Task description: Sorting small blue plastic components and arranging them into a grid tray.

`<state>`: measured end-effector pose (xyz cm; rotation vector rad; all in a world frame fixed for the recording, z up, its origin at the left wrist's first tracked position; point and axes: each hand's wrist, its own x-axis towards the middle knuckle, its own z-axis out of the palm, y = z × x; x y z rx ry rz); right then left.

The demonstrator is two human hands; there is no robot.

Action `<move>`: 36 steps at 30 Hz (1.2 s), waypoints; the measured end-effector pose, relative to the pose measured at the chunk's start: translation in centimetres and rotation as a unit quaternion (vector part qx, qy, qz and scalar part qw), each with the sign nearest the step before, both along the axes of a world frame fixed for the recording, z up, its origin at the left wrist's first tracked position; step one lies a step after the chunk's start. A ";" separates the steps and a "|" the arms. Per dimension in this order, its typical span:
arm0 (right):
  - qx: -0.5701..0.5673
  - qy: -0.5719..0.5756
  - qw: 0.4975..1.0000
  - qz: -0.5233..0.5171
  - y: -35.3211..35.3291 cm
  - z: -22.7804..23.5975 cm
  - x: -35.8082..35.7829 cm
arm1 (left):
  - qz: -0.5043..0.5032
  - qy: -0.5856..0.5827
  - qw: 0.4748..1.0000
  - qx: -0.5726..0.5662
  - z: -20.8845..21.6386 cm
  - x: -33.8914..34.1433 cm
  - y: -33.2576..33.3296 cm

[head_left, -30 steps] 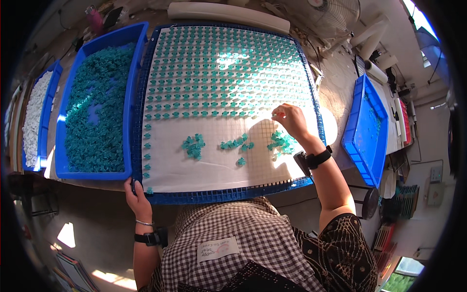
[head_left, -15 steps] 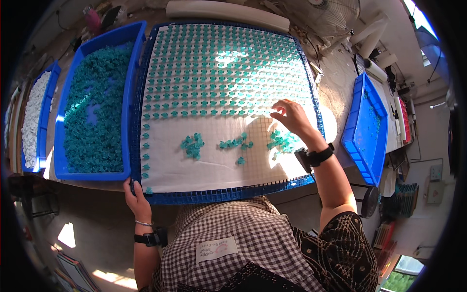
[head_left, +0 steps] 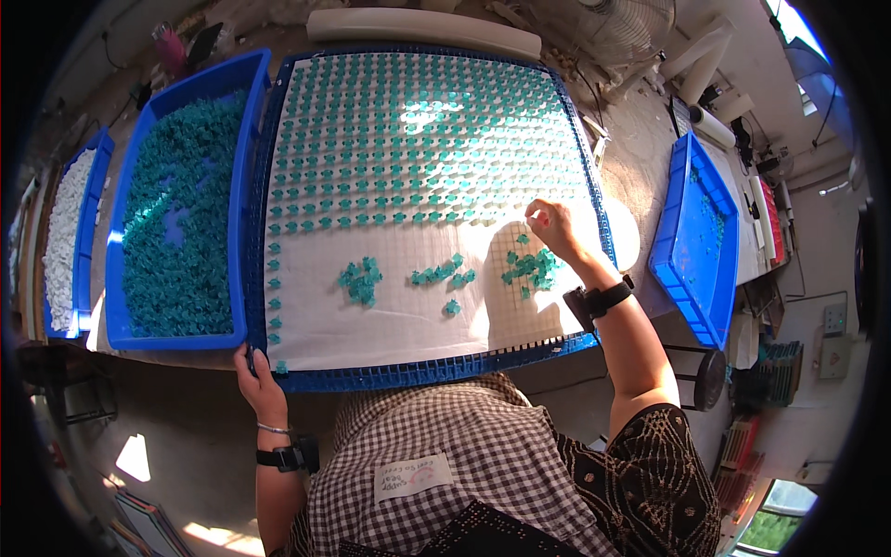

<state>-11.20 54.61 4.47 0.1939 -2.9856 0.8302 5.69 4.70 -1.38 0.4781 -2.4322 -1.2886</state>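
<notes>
A white sheet [head_left: 325,334] lies on a blue lattice tray [head_left: 399,379], with many small teal translucent pieces [head_left: 344,222] set in rows over its far part. Nearer me on the sheet are loose teal pieces: a left pile [head_left: 360,281], a middle cluster [head_left: 444,271] and a right pile [head_left: 534,267]. My right hand [head_left: 554,226] is over the right end of the nearest row, its fingertips curled together; anything between them is too small to make out. At the lattice tray's near left corner my left hand [head_left: 263,388] grips the edge with thumb and fingers.
Left of the sheet stands a deep blue bin [head_left: 116,269] full of teal pieces, and beyond it a blue bin of white pieces [head_left: 70,241]. A mostly bare blue bin [head_left: 691,251] sits at the right. A long white roll [head_left: 422,30] lies behind; a fan [head_left: 631,23] stands far right.
My right hand's fingers have drawn closer together near the row's end, and the hand has shifted slightly lower. My left hand keeps its place at the corner. The view has tilted a little.
</notes>
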 end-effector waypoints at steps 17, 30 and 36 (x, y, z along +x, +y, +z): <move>0.040 0.038 0.998 0.006 -2.4 0.8 -1.0 | 0.004 -0.002 1.000 -0.003 0.0 0.1 0.0; 0.042 -0.043 0.995 0.080 -1.9 1.0 0.9 | 0.005 -0.008 1.000 -0.011 -0.1 0.1 -0.2; -0.006 0.023 0.999 0.039 0.5 -0.6 0.4 | 0.000 -0.009 1.000 -0.003 -0.1 0.0 -0.2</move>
